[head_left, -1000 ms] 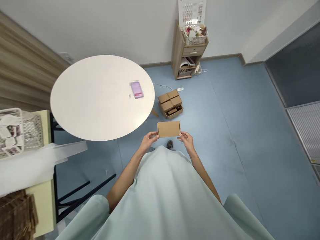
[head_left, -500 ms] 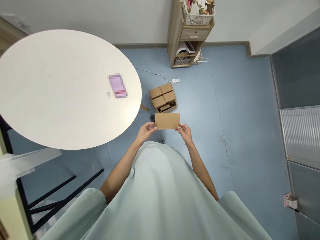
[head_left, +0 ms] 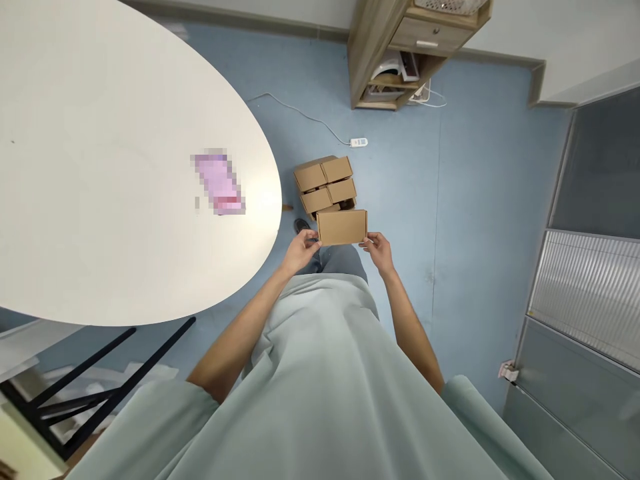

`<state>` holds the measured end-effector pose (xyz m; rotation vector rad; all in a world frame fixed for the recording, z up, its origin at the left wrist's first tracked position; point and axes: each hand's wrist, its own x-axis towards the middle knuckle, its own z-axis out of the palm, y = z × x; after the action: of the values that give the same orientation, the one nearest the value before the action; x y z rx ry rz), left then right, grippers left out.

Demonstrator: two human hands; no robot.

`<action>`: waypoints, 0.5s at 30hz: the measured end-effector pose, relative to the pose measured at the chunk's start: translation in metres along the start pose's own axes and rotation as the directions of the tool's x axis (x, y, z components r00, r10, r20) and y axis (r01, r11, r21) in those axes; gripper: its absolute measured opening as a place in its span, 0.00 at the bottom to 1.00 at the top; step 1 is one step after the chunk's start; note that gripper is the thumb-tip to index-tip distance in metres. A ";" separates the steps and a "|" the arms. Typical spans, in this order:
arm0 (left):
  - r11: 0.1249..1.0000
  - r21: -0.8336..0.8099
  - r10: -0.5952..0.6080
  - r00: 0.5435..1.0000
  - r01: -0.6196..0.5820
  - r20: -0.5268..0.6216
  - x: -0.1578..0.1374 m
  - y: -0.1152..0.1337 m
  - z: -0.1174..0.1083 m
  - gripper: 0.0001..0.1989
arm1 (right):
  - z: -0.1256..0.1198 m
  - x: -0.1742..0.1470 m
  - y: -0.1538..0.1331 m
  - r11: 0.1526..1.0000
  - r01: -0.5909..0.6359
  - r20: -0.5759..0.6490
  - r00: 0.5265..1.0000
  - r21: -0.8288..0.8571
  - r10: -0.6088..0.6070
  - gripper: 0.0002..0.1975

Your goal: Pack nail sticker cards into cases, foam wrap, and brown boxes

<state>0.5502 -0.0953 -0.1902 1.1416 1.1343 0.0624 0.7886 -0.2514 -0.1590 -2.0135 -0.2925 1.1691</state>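
Observation:
A small brown cardboard box [head_left: 343,227], its lid closed, is held level in front of my body. My left hand [head_left: 301,250] grips its left end, thumb near the front corner. At the other end my right hand [head_left: 379,252] pinches the right front corner. Just beyond the held box, several similar cardboard boxes [head_left: 325,180] sit grouped low down near the floor, in what looks like a larger carton whose front is partly hidden by the box in my hands.
To my left stands a white round table [head_left: 125,267] with a blurred pink-purple item [head_left: 220,183] on it. A white power strip [head_left: 359,143] with a cable lies on the blue floor [head_left: 400,167]. Ahead is a wooden cabinet [head_left: 373,40]; at right, glass panels [head_left: 590,287].
My view has shifted forward and down, so the table looks larger and my legs show. Both hands still hold the box, which now covers part of the grouped boxes' front.

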 end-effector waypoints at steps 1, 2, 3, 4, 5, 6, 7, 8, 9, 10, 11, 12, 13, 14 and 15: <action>1.000 0.001 -0.004 1.000 0.004 -0.017 0.008 0.001 0.002 0.18 | 0.000 0.010 -0.003 1.000 -0.009 0.008 1.000 -0.011 0.009 0.30; 1.000 -0.001 -0.008 0.999 0.008 -0.033 0.015 0.003 0.004 0.17 | -0.001 0.021 -0.006 1.000 -0.020 0.017 1.000 -0.020 0.020 0.30; 1.000 -0.004 -0.012 0.999 0.012 -0.045 0.023 0.003 0.006 0.16 | -0.001 0.032 -0.008 0.999 -0.031 0.028 0.999 -0.027 0.032 0.31; 1.000 -0.008 -0.018 0.998 0.017 -0.054 0.030 0.004 0.008 0.16 | -0.002 0.043 -0.009 0.999 -0.042 0.037 0.998 -0.033 0.043 0.31; 1.000 -0.014 -0.026 0.998 0.025 -0.059 0.039 0.004 0.011 0.15 | -0.003 0.055 -0.010 0.998 -0.052 0.045 0.998 -0.039 0.053 0.31; 0.999 -0.021 -0.035 0.997 0.034 -0.064 0.047 0.003 0.014 0.15 | -0.005 0.067 -0.011 0.997 -0.061 0.055 0.996 -0.045 0.063 0.32; 0.999 -0.030 -0.044 0.996 0.042 -0.073 0.057 0.002 0.017 0.15 | -0.006 0.079 -0.011 0.996 -0.069 0.068 0.995 -0.052 0.073 0.32; 0.998 -0.039 -0.053 0.995 0.050 -0.085 0.067 0.000 0.022 0.14 | -0.008 0.092 -0.010 0.995 -0.076 0.084 0.993 -0.062 0.081 0.32; 0.997 -0.047 -0.062 0.993 0.057 -0.103 0.078 -0.002 0.026 0.14 | -0.010 0.104 -0.009 0.994 -0.083 0.103 0.991 -0.072 0.090 0.32; 0.996 -0.057 -0.072 0.989 0.065 -0.126 0.090 -0.004 0.032 0.14 | -0.012 0.117 -0.008 0.993 -0.087 0.123 0.988 -0.082 0.097 0.31; 0.995 -0.066 -0.085 0.984 0.075 -0.154 0.102 -0.007 0.038 0.13 | -0.014 0.130 -0.006 0.992 -0.089 0.143 0.984 -0.091 0.102 0.31; 0.993 -0.076 -0.101 0.978 0.088 -0.183 0.115 -0.011 0.044 0.13 | -0.016 0.144 -0.004 0.991 -0.090 0.160 0.981 -0.101 0.106 0.31; 0.991 -0.087 -0.120 0.970 0.104 -0.211 0.128 -0.014 0.051 0.13 | -0.017 0.159 -0.002 0.990 -0.091 0.175 0.978 -0.112 0.110 0.30; 0.988 -0.098 -0.140 0.961 0.120 -0.237 0.141 -0.018 0.058 0.13 | -0.019 0.175 0.001 0.988 -0.093 0.187 0.976 -0.125 0.115 0.30; 0.986 -0.107 -0.155 0.953 0.131 -0.259 0.155 -0.023 0.064 0.12 | -0.020 0.191 0.005 0.985 -0.095 0.195 0.973 -0.142 0.122 0.30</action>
<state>0.6613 -0.0632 -0.3142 0.9883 1.4374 0.1571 0.9096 -0.1619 -0.2789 -2.0467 -0.3742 1.4629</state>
